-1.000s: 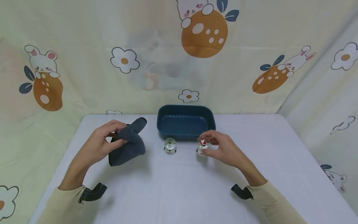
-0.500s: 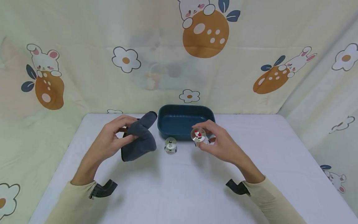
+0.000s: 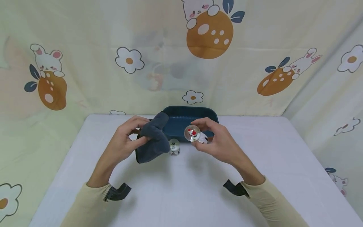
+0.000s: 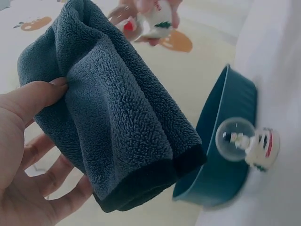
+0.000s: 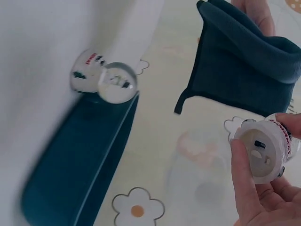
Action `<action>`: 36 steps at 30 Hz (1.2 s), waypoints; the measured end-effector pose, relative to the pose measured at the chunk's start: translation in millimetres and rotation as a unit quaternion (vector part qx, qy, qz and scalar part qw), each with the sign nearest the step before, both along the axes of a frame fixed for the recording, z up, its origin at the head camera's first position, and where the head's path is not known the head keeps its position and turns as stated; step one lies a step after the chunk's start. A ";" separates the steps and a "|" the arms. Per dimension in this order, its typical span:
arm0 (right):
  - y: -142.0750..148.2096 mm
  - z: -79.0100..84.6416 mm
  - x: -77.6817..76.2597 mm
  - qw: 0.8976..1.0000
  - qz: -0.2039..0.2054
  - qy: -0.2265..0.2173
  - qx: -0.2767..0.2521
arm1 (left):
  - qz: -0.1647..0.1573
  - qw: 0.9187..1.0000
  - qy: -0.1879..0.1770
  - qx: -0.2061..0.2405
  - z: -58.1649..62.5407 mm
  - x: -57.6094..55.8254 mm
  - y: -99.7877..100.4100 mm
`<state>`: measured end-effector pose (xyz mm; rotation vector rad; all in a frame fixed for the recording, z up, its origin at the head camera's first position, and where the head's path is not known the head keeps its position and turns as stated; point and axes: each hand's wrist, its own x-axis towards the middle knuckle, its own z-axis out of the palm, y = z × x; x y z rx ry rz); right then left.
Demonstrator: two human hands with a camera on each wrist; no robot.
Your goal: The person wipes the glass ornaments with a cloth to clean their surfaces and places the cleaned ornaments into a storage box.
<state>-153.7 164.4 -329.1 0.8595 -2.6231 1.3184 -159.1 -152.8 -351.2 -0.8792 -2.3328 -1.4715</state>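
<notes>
My left hand (image 3: 127, 138) pinches a folded blue-grey towel (image 3: 154, 138) with dark edging, raised above the table. In the left wrist view the thumb presses on the towel's (image 4: 113, 108) fluffy face. Between the thumb and fingers of my right hand (image 3: 219, 142) is a small snow globe (image 3: 193, 133) with a red-and-white figure inside, tilted so its dome points toward the towel. The right wrist view shows the hollow underside of its white base (image 5: 261, 153). A second snow globe (image 3: 174, 147), holding a snowman, stands upright on the table, partly covered by the towel in the head view.
A dark blue rectangular tub (image 3: 190, 111) stands at the back of the table, just behind the standing globe. White cloth (image 3: 181, 195) covers the table. A patterned curtain (image 3: 93, 78) hangs close behind it.
Both hands have moved toward each other. The right hand has lifted its snow globe off the table and tipped it leftward; the left has carried the towel right, in front of the tub's corner.
</notes>
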 end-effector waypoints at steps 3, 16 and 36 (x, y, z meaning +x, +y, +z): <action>-5.0 4.0 1.6 1.000 0.000 -0.003 -0.011 | -0.006 1.000 0.002 0.007 1.1 0.8 9.6; -22.8 12.3 2.8 0.997 0.044 0.021 -0.051 | -0.039 0.999 -0.003 0.033 10.1 3.8 44.5; -19.8 13.7 4.5 0.996 0.076 0.022 -0.043 | -0.050 0.997 -0.038 0.036 5.7 6.6 41.3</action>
